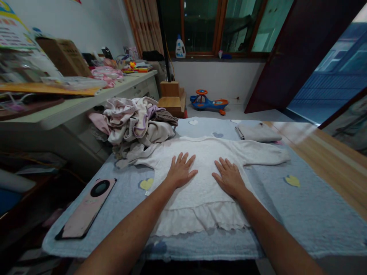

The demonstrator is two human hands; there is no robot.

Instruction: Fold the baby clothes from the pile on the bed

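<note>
A white long-sleeved child's top [200, 191] with a ruffled hem lies spread flat on a light blue cloth [309, 214] with heart shapes. Its neckline points away from me and both sleeves stretch out sideways. My left hand [181, 170] rests flat on the left half of the top, fingers spread. On the right half lies my right hand [229, 176], also flat with its fingers apart. The left sleeve's end meets a heap of crumpled clothes [137, 122]. Beyond the right sleeve sits a folded grey garment [258, 132].
A pink phone [86, 210] lies face down at the cloth's left side. Bare wooden tabletop [329, 152] shows at the right. A cluttered white desk [126, 84] stands on the left. Past the table are wooden steps [172, 100] and a blue ride-on toy [209, 102].
</note>
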